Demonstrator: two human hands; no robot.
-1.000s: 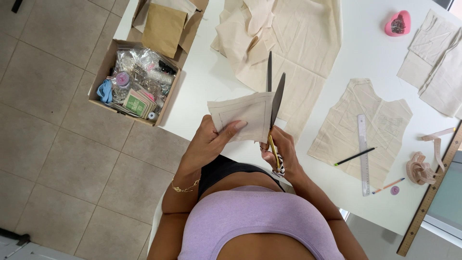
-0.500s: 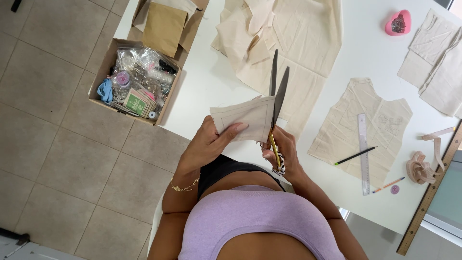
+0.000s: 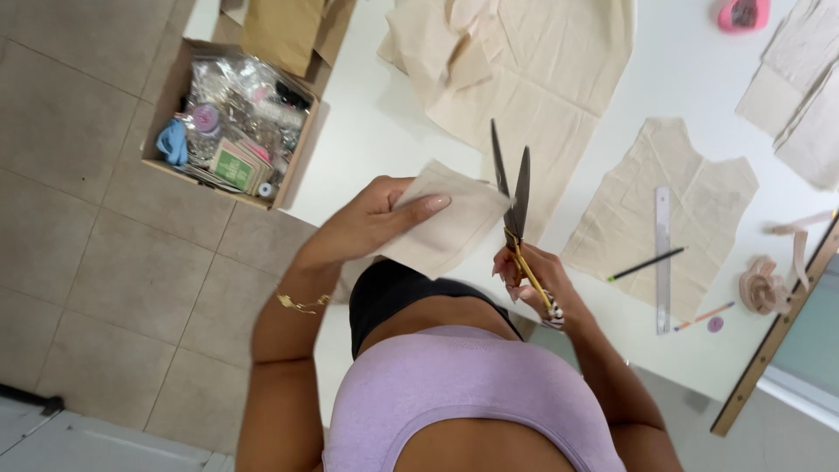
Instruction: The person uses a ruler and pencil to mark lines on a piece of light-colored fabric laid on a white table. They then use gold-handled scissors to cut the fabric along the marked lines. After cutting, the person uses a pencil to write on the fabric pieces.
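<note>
While the small cream fabric piece hangs in the air above the near edge of the white worktop, the left hand pinches it, thumb on top and the other fingers hidden beneath. Its right edge sits at the scissors, whose two dark blades stand parted in a narrow V with the cloth edge just at their crotch. The right hand is closed around the gold-coloured handles. Judging by this, the step in hand is a trimming cut along the piece's right side; closing the blades cleanly would call for the left hand to keep the cloth taut and feed it straight into the gap.

Beyond the blades a large sheet of the same cream cloth lies spread on the worktop, and to the right a cut bodice-shaped panel lies flat with a clear ruler and a black pencil across it. An orange pencil and a coil of pale ribbon rest further right. At the worktop's left corner an open cardboard box holds bagged sewing notions.
</note>
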